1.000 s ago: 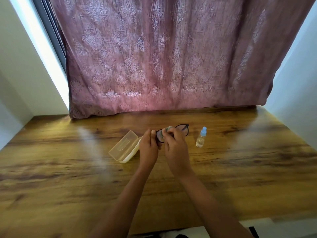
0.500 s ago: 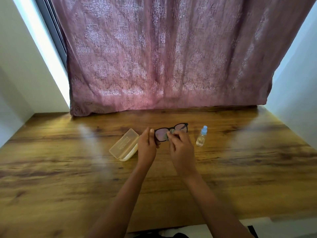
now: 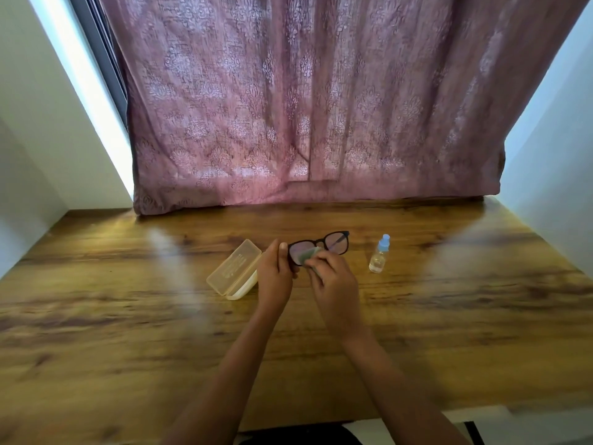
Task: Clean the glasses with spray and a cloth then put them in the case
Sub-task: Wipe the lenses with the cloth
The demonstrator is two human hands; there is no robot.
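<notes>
Black-framed glasses (image 3: pixel 337 243) are held up over the wooden table (image 3: pixel 128 316). My left hand (image 3: pixel 275 277) pinches the frame's left end. My right hand (image 3: pixel 333 284) presses a small grey-green cloth (image 3: pixel 308 254) against the left lens. To the left of my hands, a translucent yellowish case (image 3: pixel 233 268) lies open on the table. A small clear spray bottle (image 3: pixel 379 254) with a blue cap stands upright to the right of the glasses.
A mauve patterned curtain (image 3: pixel 305 107) hangs along the table's far edge. White walls (image 3: pixel 41 123) close in on both sides. The table's near edge runs just below my forearms.
My right hand with the cloth has moved from the bridge back onto the left lens. The glasses have stayed in my left hand, slightly raised and turned.
</notes>
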